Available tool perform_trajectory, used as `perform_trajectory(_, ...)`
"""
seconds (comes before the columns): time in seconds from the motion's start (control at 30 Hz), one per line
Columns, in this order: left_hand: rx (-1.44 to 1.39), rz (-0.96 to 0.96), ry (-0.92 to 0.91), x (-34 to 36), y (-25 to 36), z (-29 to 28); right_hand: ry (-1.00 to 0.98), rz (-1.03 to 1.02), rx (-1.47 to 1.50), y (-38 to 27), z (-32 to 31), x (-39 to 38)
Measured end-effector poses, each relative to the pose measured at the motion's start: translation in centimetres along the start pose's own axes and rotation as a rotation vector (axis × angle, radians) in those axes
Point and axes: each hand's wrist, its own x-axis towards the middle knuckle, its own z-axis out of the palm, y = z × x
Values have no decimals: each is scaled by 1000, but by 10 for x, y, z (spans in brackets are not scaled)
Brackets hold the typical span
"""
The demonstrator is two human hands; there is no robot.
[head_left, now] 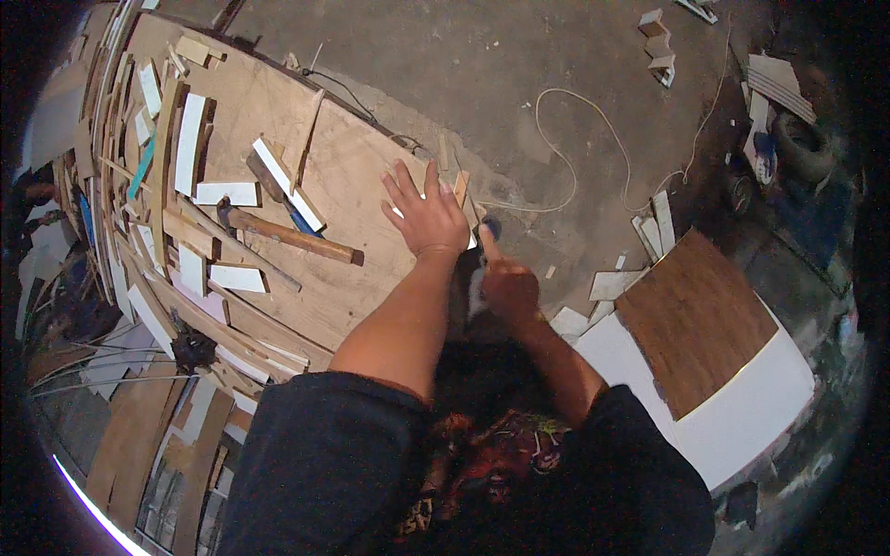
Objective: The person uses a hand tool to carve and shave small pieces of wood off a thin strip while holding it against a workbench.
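My left hand (425, 211) lies flat with fingers spread at the right edge of a plywood work surface (362, 167). Bits of a white-faced piece show under and beside it, mostly covered by the palm. Close by on the right, my right hand (510, 283) has its index finger stretched forward and the other fingers curled in. Whatever those fingers hold is hidden; a small dark blue thing (492, 225) shows at the fingertip. A narrow light wood piece (462, 187) stands out beyond the left fingertips.
A hammer (297, 237) and a chisel-like tool with a blue part (301, 220) lie among white-faced wood offcuts (190, 144) on the left. A thin cord (575, 167) snakes over the floor. At right, a brown panel (700, 320) rests on a white sheet (742, 417), near a tyre (802, 144).
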Motion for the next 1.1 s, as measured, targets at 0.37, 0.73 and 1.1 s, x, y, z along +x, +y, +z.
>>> perform_trajectory(0.37,-12,17,59,2,-1,5,108,24,148,-5,0,23)
perform_trajectory(0.73,-29,26,53,5,0,4,89,0,120,2,12,30)
perform_trajectory(1.1,10,15,41,6,5,1,119,-36,34,12,15,-6)
